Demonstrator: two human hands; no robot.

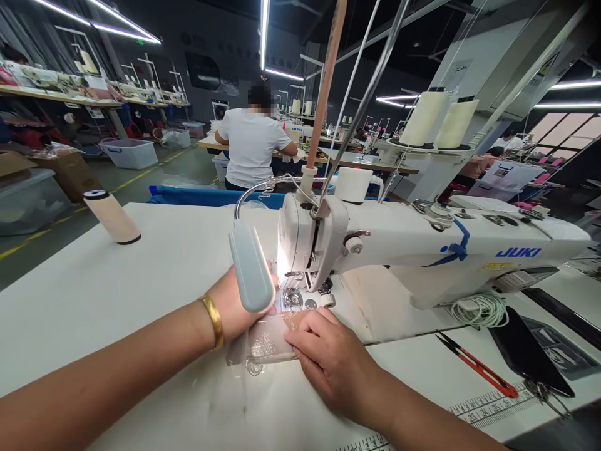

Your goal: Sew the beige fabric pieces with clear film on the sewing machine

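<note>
Pinkish translucent sheeting (pixel 263 343) is pinched by the right hand (pixel 331 357); the left hand (pixel 229 299), partly obscured, cannot be judged for grip; flat, slack-free support is advised.

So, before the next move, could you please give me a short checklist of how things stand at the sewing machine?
1. Right hand at the sheer piece: ok, fingers curled at its near right side.
2. Left hand placement: cannot tell, its fingers are largely hidden behind the grey lamp.
3. Light at the needle end of the sewing machine: ok, brightly lit.
4. Needle tip up or down: cannot tell, too small to make out.
5. Red-handled snips apart from both hands: ok, lying off to the right.
6. Peach thread cone apart from the left arm: ok.
</note>
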